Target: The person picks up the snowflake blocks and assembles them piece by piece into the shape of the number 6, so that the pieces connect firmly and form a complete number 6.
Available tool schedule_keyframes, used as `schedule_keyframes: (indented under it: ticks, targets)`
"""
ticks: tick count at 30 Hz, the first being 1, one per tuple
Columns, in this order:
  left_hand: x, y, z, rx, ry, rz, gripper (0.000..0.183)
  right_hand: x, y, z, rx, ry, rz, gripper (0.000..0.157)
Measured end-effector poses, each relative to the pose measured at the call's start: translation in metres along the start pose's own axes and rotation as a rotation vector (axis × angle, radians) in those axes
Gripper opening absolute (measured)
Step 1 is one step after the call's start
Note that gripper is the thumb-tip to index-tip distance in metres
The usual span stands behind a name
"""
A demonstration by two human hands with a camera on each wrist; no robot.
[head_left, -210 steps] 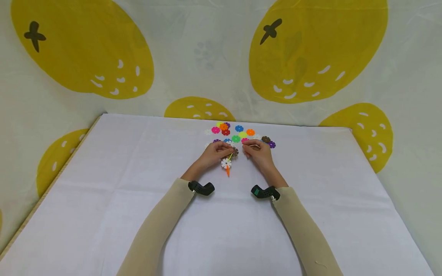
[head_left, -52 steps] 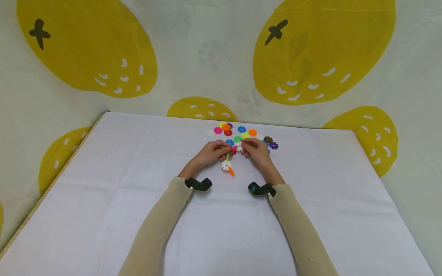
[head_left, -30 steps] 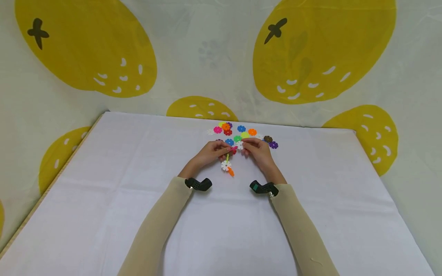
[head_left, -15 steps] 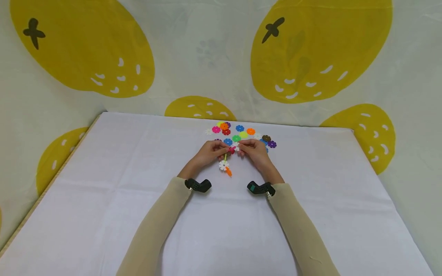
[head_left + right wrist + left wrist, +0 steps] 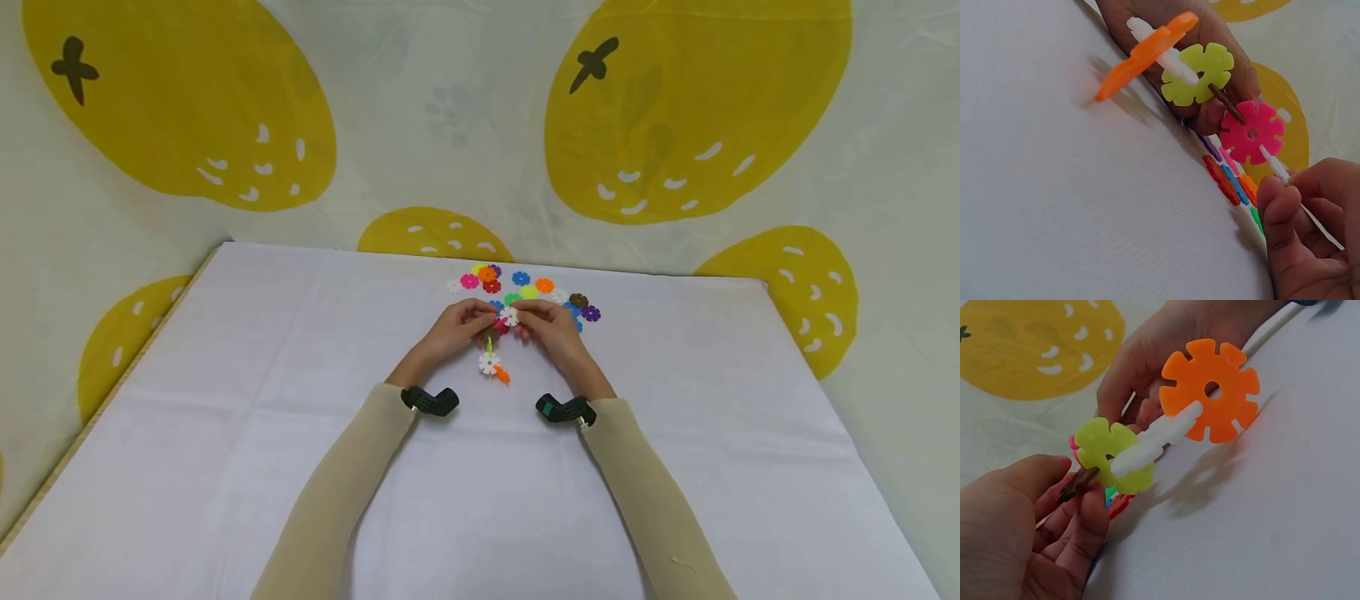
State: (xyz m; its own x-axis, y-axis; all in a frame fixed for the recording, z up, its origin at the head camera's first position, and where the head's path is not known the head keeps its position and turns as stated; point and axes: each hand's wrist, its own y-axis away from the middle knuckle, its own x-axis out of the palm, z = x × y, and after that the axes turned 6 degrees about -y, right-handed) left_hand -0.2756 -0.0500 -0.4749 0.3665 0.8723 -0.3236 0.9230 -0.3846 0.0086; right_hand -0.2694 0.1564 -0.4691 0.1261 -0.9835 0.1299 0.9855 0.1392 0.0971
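Note:
In the head view my left hand (image 5: 453, 329) and right hand (image 5: 551, 327) meet close together over the white cloth. My left hand pinches a chain of notched plastic snowflake discs near its brown disc (image 5: 1077, 485). Along the chain come an orange disc (image 5: 1235, 381), a white one (image 5: 1157, 442), a yellow-green one (image 5: 1213, 61), the brown one and a pink one (image 5: 1254, 119). Between thumb and fingertips my right hand holds another white disc (image 5: 1279, 167), seen edge-on in the right wrist view, its rim right at the pink disc's notched edge. The chain's orange end hangs toward me.
Loose discs lie beyond the hands near the table's far edge, among them a blue one (image 5: 521, 278), an orange one (image 5: 545, 285), a brown one (image 5: 578, 300) and a purple one (image 5: 591, 313). A curtain with yellow fruit prints (image 5: 697, 108) hangs behind the table.
Seven seconds ago no pink disc showed on the chain, and my right hand was farther from it. Now pink is on it, and the right hand has brought the white disc closer to the left.

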Motion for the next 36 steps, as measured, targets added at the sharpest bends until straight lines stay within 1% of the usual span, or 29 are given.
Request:
schedule_keyframes:
  ticks: [4, 8, 12, 14, 15, 18, 20, 23, 26, 30, 36]
  targets:
    - [-0.0002, -0.0013, 0.0002, -0.027, 0.006, 0.012, 0.032, 0.0001, 0.0002, -0.0007, -0.010, 0.052, 0.039, 0.030]
    - [-0.0005, -0.0016, 0.0005, -0.050, -0.019, 0.015, 0.035, 0.0007, 0.0004, -0.0022, -0.030, 0.088, 0.081, 0.030]
    - [-0.0014, -0.0013, 0.0009, -0.053, -0.032, 0.017, 0.033, 0.0019, 0.0005, -0.0032, -0.049, 0.127, 0.101, 0.028]
    - [-0.0019, -0.0015, 0.0008, -0.048, -0.032, 0.016, 0.031, 0.0020, 0.0002, -0.0033, -0.054, 0.151, 0.097, 0.028]
    - [-0.0022, -0.0019, 0.0010, -0.048, -0.031, 0.015, 0.031, 0.0033, 0.0020, 0.0003, -0.048, 0.160, 0.092, 0.028]
    - [-0.0029, -0.0027, 0.0008, -0.052, -0.026, 0.007, 0.030, 0.0028, 0.0013, 0.0006, -0.038, 0.200, 0.060, 0.028]
    - [-0.0032, -0.0024, 0.0003, -0.060, -0.021, -0.001, 0.029, 0.0024, 0.0006, 0.0000, -0.021, 0.252, 0.032, 0.027]
    - [-0.0031, -0.0011, -0.0006, -0.053, -0.012, -0.004, 0.029, 0.0001, -0.0023, -0.0056, -0.040, 0.361, 0.018, 0.026]
    - [-0.0033, 0.0004, -0.0007, -0.036, 0.003, 0.004, 0.029, -0.0003, -0.0029, -0.0070, -0.078, 0.446, 0.032, 0.028]
    - [-0.0038, 0.0010, 0.0005, -0.023, 0.023, 0.020, 0.028, 0.0010, -0.0035, -0.0071, -0.125, 0.501, 0.061, 0.033]
    - [-0.0035, 0.0010, 0.0011, -0.014, 0.036, 0.035, 0.028, 0.0058, -0.0027, -0.0051, -0.144, 0.561, 0.067, 0.035]
